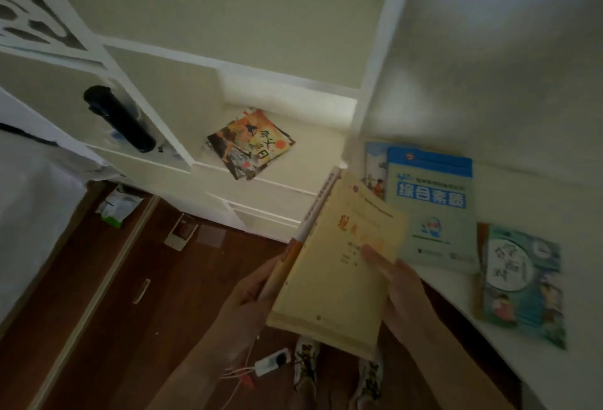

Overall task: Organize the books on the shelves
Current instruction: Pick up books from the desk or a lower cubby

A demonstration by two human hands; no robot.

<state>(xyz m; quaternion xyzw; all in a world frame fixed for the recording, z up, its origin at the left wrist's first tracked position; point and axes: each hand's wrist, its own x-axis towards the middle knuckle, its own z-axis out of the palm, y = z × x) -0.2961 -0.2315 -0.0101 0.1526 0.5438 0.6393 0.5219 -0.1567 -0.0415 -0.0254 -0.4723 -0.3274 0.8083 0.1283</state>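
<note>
Books held in both hands lay at the centre of the head view: a yellow book [339,266] with a thicker book with a white and orange spine [310,223] against its left side. The pair was raised above the wooden floor [130,311], in front of the white shelf unit [293,187], with the long axis running from the person at lower centre up and slightly right toward the shelves; the spines faced left. The left hand [248,289] gripped the spine side, fingers wrapped behind the covers. The right hand [401,289] clamped the right edge, thumb pressed flat on the yellow cover. Red characters on that cover were too blurred to read. On the right-hand white surface [538,187] lay a pale green book with a blue band [434,207], flat and face up, bearing the large title 综合素质; it overlapped a partly hidden illustrated book [375,174] at its left. Nearer the person lay a teal illustrated book [522,282], its writing blurred. On the lower middle shelf lay an orange and black picture book [251,145], turned diagonally, with brush characters not clearly legible. A black cylindrical bottle [119,119] lay tilted in the left compartment.
</note>
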